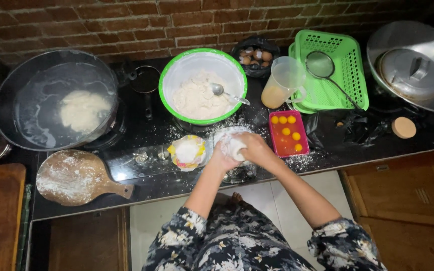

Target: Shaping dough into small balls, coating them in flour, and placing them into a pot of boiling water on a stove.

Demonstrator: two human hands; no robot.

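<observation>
Both my hands meet over the dark counter [141,180] around a white lump of dough [235,146]. My left hand [221,159] cups it from the left and my right hand [255,149] presses it from the right. Just left of them stands a small bowl of white flour [188,152] in a yellow-patterned wrapper. A pink rectangular tray with several egg yolks [288,133] sits just right of my right hand. Behind is a large green-rimmed bowl of white dough [202,86] with a metal spoon [228,94] in it.
A big wok [56,100] holds liquid and a pale dough piece at left. A floured round wooden board [76,176] lies front left. A plastic jug [283,83], green basket [333,70] with strainer, eggshell bag [255,55] and a metal pan with lid [413,65] stand behind.
</observation>
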